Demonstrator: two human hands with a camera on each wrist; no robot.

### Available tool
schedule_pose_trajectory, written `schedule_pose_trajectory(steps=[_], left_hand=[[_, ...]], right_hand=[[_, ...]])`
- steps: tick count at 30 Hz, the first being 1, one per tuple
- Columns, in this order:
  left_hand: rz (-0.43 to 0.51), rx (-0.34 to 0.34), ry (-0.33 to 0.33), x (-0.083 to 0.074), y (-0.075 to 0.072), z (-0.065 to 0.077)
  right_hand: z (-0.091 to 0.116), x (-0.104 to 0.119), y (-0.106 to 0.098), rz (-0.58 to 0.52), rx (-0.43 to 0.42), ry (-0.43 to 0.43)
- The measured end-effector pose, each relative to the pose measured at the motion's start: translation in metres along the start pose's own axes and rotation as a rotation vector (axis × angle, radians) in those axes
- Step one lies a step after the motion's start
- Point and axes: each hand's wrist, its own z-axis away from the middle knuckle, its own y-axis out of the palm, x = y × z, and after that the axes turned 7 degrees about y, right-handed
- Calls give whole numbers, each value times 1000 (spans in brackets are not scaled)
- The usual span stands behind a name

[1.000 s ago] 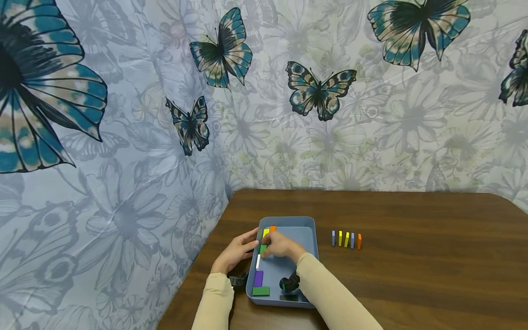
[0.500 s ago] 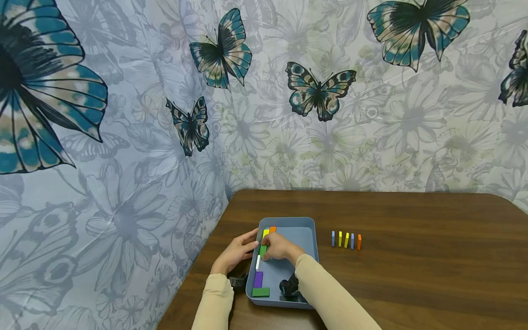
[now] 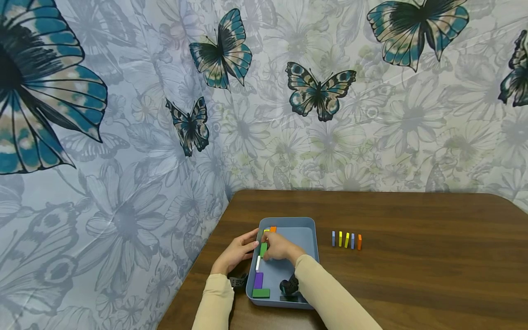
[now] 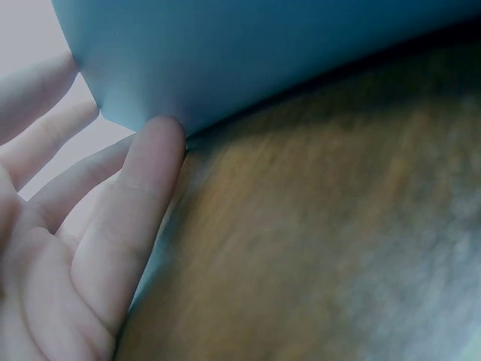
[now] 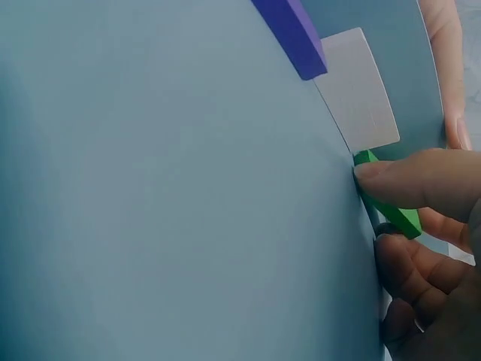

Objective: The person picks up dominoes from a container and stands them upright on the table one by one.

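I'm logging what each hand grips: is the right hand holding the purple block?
No, the right hand pinches a green block between its fingers, and the purple block is apart from them.

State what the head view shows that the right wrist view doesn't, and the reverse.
Head view only: five upright blocks on the wooden table, printed butterflies.
Right wrist view only: the broad face of the white block.
Both: the white block itself, the purple block, the green block the right hand pinches, the left hand and the blue-gray tray.
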Motion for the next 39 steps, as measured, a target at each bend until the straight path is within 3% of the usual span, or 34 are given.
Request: schedule_pose_trajectory(steps=[28,39], left_hand=[[1,-3,-3,2,1,2],[-13,-1,-3,1,-1,-2]], right_hand=[[0,-9,-8,-137,109,-93],[1,-5,-17,-133,98,-98]])
